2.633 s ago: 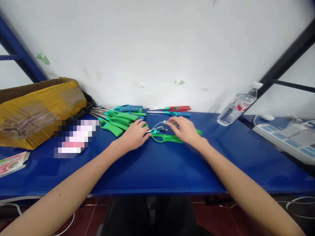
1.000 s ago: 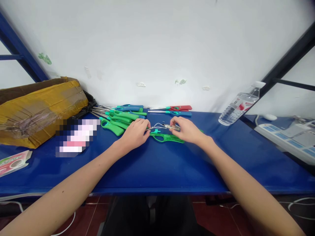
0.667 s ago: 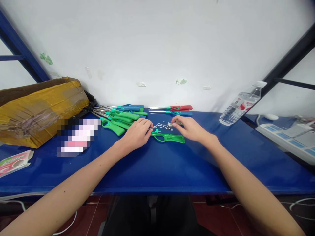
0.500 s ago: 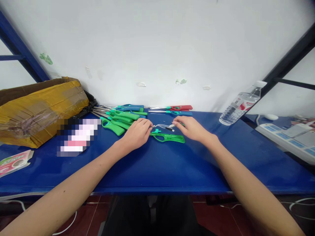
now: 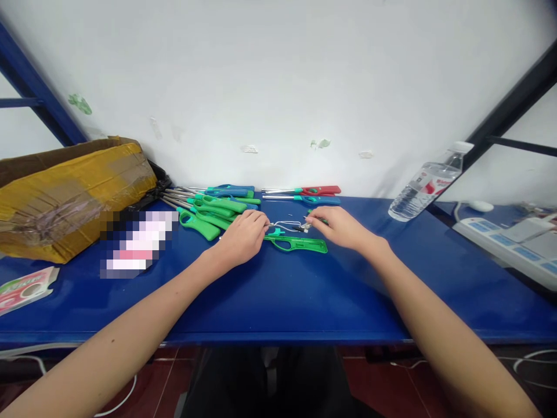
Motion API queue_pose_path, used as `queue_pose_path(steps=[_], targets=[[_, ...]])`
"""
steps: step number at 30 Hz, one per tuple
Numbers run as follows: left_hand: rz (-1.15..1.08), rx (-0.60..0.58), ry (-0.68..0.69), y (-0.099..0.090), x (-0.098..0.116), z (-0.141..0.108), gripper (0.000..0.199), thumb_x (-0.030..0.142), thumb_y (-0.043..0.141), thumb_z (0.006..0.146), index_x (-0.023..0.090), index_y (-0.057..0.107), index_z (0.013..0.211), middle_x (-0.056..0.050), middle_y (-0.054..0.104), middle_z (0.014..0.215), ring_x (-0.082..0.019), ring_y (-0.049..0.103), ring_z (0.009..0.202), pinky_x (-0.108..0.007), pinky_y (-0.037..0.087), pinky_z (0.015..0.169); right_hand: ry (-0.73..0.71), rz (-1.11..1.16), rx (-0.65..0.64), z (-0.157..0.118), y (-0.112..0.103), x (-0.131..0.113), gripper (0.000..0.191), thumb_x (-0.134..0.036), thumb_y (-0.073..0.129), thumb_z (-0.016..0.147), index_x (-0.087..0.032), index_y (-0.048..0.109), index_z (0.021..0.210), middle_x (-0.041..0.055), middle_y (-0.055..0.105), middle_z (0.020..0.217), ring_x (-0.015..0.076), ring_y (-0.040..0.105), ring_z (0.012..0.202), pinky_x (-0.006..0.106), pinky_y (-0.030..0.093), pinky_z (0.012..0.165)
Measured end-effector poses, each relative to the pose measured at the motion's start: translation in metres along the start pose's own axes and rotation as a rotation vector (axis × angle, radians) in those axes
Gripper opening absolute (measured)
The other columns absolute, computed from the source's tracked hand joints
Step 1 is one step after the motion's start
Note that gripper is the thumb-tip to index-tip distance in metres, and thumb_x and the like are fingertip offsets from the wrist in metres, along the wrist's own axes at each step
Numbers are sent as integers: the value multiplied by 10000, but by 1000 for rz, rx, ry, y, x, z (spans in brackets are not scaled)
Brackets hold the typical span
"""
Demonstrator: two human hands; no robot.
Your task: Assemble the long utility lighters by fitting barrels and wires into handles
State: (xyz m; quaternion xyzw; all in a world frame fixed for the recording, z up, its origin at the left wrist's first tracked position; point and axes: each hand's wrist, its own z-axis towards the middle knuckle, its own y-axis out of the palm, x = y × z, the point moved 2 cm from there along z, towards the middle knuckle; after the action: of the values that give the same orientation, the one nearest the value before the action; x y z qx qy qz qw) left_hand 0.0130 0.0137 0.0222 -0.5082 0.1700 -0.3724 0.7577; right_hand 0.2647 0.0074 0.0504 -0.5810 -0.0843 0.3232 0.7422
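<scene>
The place looks like a workshop: a blue table (image 5: 278, 307) against a marked white wall (image 5: 278, 75), lighters (image 5: 220, 204) piled left of centre, an opened lighter shell (image 5: 304, 245) mid-frame, a taped cardboard box (image 5: 87, 194) at far left.

Bright, even indoor light, with wide-angle bending toward the edges.
The pale wall (image 5: 278, 87) reflects soft light, a faint shadow falling beside the bottle (image 5: 420, 191); the table (image 5: 287, 307) carries a mild sheen, while the floor (image 5: 374, 377) below is dim. The posts at both sides slant, the top right corner darkens, a mosaic patch (image 5: 139, 244) hides detail, and the white wires (image 5: 288, 222) look soft.
</scene>
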Motion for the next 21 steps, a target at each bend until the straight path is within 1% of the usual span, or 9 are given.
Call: queue_pose_path(steps=[3, 7, 9, 15, 18, 21], targets=[[2, 19, -21, -1, 1, 0, 215, 190, 360, 1003, 157, 572, 1026, -130, 629, 1154, -272, 544, 1169, -452, 444, 1044, 15, 69, -26, 0, -1, 0, 254, -327, 506, 973, -168, 704, 955, 90, 747, 953, 228, 664, 848, 335, 465, 748], [13, 35, -44, -1, 1, -1, 239, 194, 336, 1012, 145, 563, 1068, -156, 577, 1254, -285, 505, 1237, -462, 432, 1065, 14, 195, -98, -1, 0, -1, 229, -355, 566, 943, -173, 704, 945, 68, 740, 886, 192, 650, 755, 315, 470, 695], [16, 32, -47, -1, 2, -1, 240, 198, 334, 1014, 151, 561, 1074, -152, 571, 1261, -285, 501, 1244, -466, 435, 1063, 15, 226, -123, -1, 0, 0, 229, -375, 594, 926, -174, 702, 944, 58, 729, 857, 181, 637, 725, 307, 466, 673], [26, 27, -58, 0, 2, -1, 222, 217, 354, 1011, 163, 566, 1050, -139, 591, 1214, -287, 515, 1227, -464, 444, 1051, 43, 207, -134, -5, 0, 0, 193, -344, 635, 892, -172, 699, 951, 64, 726, 862, 186, 645, 736, 307, 471, 669], [27, 32, -67, 0, 1, -1, 221, 224, 353, 1014, 170, 565, 1047, -132, 593, 1203, -283, 520, 1223, -460, 448, 1044, 64, 167, -128, -10, 1, -1, 191, -344, 633, 893, -174, 707, 937, 63, 727, 838, 188, 642, 705, 308, 463, 646], [34, 29, -72, 0, 1, -1, 233, 228, 343, 1019, 161, 565, 1047, -137, 594, 1204, -285, 520, 1216, -458, 446, 1042, 60, 151, -131, -15, 2, -1, 195, -345, 622, 903, -178, 715, 941, 67, 737, 856, 196, 654, 722, 317, 475, 664]])
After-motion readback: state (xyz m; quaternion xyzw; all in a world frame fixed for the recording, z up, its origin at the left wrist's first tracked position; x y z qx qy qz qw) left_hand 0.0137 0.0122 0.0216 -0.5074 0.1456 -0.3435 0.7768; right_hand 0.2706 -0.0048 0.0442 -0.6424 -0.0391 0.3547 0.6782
